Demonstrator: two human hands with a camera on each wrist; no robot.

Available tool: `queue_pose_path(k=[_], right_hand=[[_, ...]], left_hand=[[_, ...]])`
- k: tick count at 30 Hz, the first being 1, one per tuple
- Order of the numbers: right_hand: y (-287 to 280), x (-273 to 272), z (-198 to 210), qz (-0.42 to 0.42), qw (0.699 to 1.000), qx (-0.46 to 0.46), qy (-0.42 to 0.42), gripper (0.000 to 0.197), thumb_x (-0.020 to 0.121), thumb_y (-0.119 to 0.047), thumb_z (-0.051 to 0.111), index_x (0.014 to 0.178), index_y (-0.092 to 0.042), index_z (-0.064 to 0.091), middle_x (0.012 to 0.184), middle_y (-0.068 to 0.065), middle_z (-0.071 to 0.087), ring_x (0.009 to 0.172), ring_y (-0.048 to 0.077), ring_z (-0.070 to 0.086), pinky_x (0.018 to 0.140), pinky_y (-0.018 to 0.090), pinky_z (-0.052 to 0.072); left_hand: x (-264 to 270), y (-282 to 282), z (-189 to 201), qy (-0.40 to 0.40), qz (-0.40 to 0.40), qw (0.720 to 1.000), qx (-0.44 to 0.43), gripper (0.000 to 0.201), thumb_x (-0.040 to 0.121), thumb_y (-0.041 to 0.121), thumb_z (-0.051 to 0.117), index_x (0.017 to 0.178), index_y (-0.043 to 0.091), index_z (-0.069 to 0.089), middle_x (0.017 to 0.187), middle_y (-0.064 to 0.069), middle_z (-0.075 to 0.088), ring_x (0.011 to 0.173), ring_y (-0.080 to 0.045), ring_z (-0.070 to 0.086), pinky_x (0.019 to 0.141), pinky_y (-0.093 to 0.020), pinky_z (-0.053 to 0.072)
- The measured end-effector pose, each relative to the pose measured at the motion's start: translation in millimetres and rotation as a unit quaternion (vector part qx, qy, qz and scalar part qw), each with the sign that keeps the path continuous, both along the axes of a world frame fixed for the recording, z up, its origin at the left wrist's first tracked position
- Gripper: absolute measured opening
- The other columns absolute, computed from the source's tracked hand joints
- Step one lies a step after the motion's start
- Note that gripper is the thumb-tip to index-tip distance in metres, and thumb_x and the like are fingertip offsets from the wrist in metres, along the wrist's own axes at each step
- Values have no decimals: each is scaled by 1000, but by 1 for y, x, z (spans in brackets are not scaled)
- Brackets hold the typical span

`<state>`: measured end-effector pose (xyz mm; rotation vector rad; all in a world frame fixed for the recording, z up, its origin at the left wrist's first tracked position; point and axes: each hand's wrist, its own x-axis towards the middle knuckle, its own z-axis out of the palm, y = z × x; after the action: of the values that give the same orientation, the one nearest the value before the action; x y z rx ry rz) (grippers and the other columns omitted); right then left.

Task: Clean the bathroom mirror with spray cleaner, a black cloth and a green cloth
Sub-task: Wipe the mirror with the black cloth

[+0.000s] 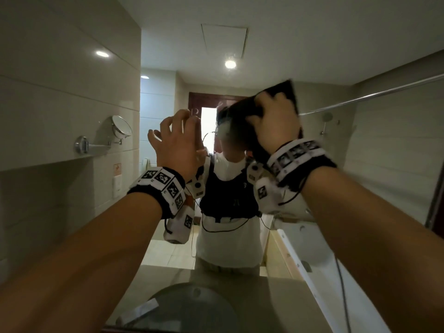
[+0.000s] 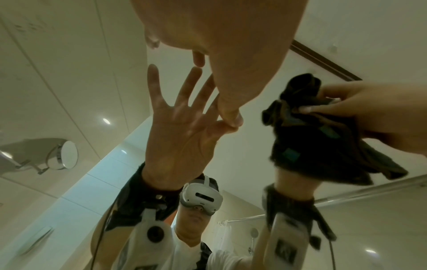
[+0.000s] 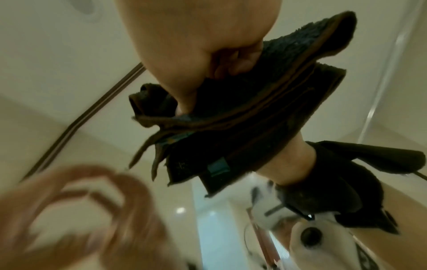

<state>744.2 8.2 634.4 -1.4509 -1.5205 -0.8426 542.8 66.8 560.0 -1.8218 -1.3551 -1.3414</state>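
Pale glossy tile covers the side wall (image 1: 60, 92) of the bathroom, and a round shaving mirror (image 1: 121, 126) on a chrome arm juts from it. In the head view the big bathroom mirror (image 1: 240, 44) fills the wall ahead, above a stone counter (image 1: 276, 308) with a dark basin (image 1: 192, 308). The right hand (image 1: 274, 123) is clamped on the black cloth (image 1: 287, 91), pushing it against the glass high on the right. The left hand (image 1: 179, 140) is raised beside it, fingers spread and holding nothing.

From the left wrist, the left hand (image 2: 221, 45) shows fingertips meeting their own reflection, so they touch the glass; the head view leaves that contact unclear. The black cloth (image 2: 307, 138) hangs bunched from the right hand (image 2: 369, 113), with small teal patches on it.

From the right wrist, the right hand (image 3: 208, 51) has its fingers curled into the folded black cloth (image 3: 265, 102), whose brown edging shows only here. The left hand (image 3: 80, 210) is a blur at lower left.
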Motion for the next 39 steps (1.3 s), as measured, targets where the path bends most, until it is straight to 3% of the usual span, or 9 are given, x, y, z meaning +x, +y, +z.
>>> queue_pose_path(k=[4, 6, 10, 17, 22, 27, 30, 34, 39], right_hand=[[1, -26, -67, 6, 982, -87, -170, 28, 90, -36, 61, 115, -24, 57, 112, 5, 52, 102, 25, 49, 70, 32, 35], [-4, -13, -83, 11, 976, -106, -188, 27, 91, -36, 59, 115, -23, 58, 111, 5, 53, 101, 26, 50, 70, 35, 43], [-13, 24, -65, 7, 994, -61, -90, 29, 87, -35, 63, 113, -22, 59, 110, 7, 54, 104, 29, 51, 77, 39, 46], [-11, 37, -30, 6, 998, 14, 62, 26, 89, -34, 63, 110, -20, 59, 112, 8, 54, 103, 28, 54, 71, 33, 41], [-8, 11, -87, 18, 994, -63, -83, 31, 87, -33, 62, 114, -19, 59, 109, 10, 54, 100, 31, 51, 74, 39, 46], [-13, 8, -133, 24, 979, -74, -186, 23, 81, -29, 60, 97, -13, 63, 89, 11, 55, 77, 29, 51, 57, 30, 27], [-19, 30, -117, 5, 989, -82, -119, 26, 81, -30, 66, 103, -16, 61, 97, 10, 54, 88, 29, 51, 63, 34, 39], [-32, 73, -88, -11, 999, -39, 34, 24, 87, -32, 65, 106, -18, 58, 106, 7, 53, 100, 27, 50, 72, 33, 38], [-28, 69, -90, -13, 998, -20, 62, 23, 89, -30, 63, 108, -17, 58, 110, 8, 53, 103, 27, 50, 72, 33, 40]], left_hand=[[0, -7, 0, -6, -18, 1000, -15, 74, 75, 32, 82, 138, 28, 43, 154, 4, 29, 141, -28, 27, 111, -68, 19], [0, -9, 0, -7, -22, 1000, -19, 74, 76, 32, 82, 138, 29, 42, 155, 4, 28, 142, -28, 26, 111, -68, 18], [1, -11, 0, -4, -17, 1000, -17, 73, 77, 29, 79, 139, 28, 41, 155, 4, 28, 141, -28, 27, 109, -69, 21], [5, -10, 0, -13, -13, 1000, -19, 74, 75, 28, 77, 139, 27, 41, 155, 3, 28, 141, -29, 27, 109, -66, 22], [5, -12, -2, -11, -16, 1000, -17, 74, 75, 28, 76, 140, 24, 40, 155, 1, 28, 141, -30, 28, 108, -67, 23], [6, -14, 0, -12, -10, 999, -37, 76, 75, 26, 77, 141, 25, 39, 157, 3, 25, 143, -29, 26, 110, -69, 22], [6, -17, 1, -5, -12, 999, -46, 73, 77, 23, 73, 142, 26, 38, 158, 2, 23, 144, -29, 24, 110, -70, 21], [15, -27, -6, 31, -2, 999, -28, 70, 79, 20, 73, 140, 27, 39, 158, -7, 23, 144, -37, 23, 109, -72, 20], [32, -32, -19, 58, -14, 997, -51, 78, 72, 28, 80, 138, 32, 38, 156, -8, 22, 142, -38, 22, 106, -72, 24]])
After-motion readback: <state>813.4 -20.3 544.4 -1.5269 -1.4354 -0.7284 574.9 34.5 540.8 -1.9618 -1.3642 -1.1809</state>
